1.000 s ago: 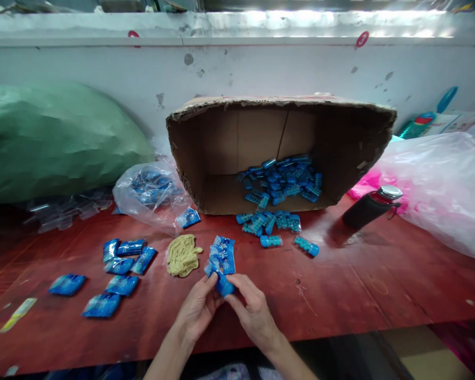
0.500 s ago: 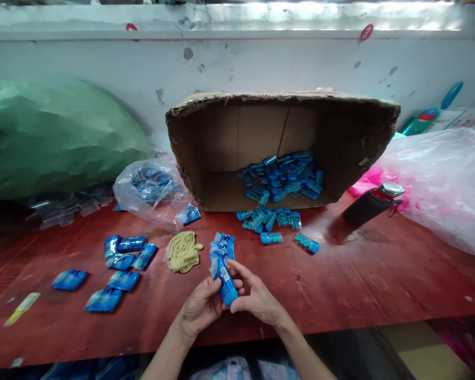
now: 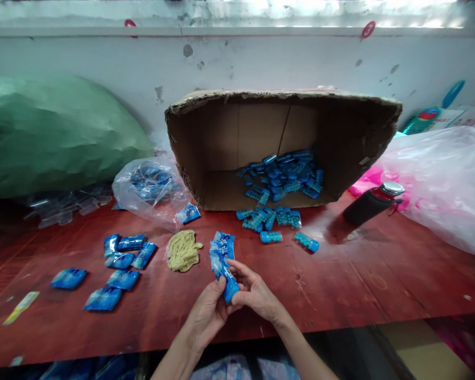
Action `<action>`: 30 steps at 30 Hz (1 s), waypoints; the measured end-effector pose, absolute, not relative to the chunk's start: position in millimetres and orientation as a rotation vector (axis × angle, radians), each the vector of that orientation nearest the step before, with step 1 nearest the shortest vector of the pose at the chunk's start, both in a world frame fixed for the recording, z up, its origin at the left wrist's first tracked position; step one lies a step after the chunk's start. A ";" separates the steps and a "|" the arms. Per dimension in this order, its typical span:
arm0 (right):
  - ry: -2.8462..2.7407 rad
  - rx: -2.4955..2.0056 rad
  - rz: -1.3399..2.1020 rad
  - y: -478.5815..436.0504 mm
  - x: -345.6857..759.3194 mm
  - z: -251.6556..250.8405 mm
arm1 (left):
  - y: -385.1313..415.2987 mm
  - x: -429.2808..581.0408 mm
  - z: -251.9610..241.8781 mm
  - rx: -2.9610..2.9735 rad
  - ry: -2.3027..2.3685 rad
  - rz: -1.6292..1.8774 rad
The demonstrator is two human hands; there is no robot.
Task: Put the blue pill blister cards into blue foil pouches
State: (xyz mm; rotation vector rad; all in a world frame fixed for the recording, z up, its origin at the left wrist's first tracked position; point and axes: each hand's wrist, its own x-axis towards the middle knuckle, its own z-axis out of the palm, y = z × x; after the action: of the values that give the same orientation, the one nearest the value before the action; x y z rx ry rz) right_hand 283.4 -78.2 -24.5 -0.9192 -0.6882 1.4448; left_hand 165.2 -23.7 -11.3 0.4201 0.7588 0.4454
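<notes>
Between both hands is a small blue-capped tube [image 3: 231, 289] with a printed blue wrapper around its upper part. My left hand [image 3: 208, 311] grips it from the left, thumb along its side. My right hand [image 3: 256, 293] has its thumb near the capped end and fingers on the far side. Just beyond, printed blue wrappers [image 3: 222, 243] lie on the red table, partly overlapped by the held tube. Left of them sits a crumpled yellow-green glove [image 3: 183, 251]. Loose clear tubes of blue balls [image 3: 271, 238] lie in front of the cardboard box.
The cardboard box [image 3: 221, 191] lies on its side, with many tubes inside. Several filled blue packets [image 3: 103, 298] lie at left, near a clear bag [image 3: 129, 182] of blue wrappers. A dark bottle [image 3: 363, 208] leans at right beside a white plastic bag [image 3: 447, 184]. A green sack [image 3: 59, 137] fills the back left.
The tube has shifted slightly up and right, its label turned out of sight. My left hand has rotated, with its thumb now higher on the tube. The right hand barely moved.
</notes>
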 end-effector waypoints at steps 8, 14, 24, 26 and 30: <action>-0.713 -0.854 1.371 -76.6 287.9 -29.1 | -27.9 170.6 2.8 0.481 0.870 0.473; -0.744 -0.942 1.335 -76.4 290.4 -31.1 | -26.0 163.7 3.5 0.461 0.749 0.410; -0.834 -1.158 1.075 -82.5 278.7 -32.6 | -37.6 172.1 -0.7 0.375 0.787 0.510; -0.789 -1.128 1.127 -82.4 278.8 -34.9 | -35.9 170.6 0.0 0.360 0.753 0.494; -0.706 -1.045 1.262 -81.1 278.8 -40.2 | -29.7 166.5 -0.2 0.294 0.688 0.456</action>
State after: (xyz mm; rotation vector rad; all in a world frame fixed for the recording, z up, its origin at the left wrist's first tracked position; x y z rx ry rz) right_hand 278.8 -81.1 -40.2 -1.0451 -0.7060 1.2617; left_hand 166.5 -29.7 -0.2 0.2935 0.6884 0.4557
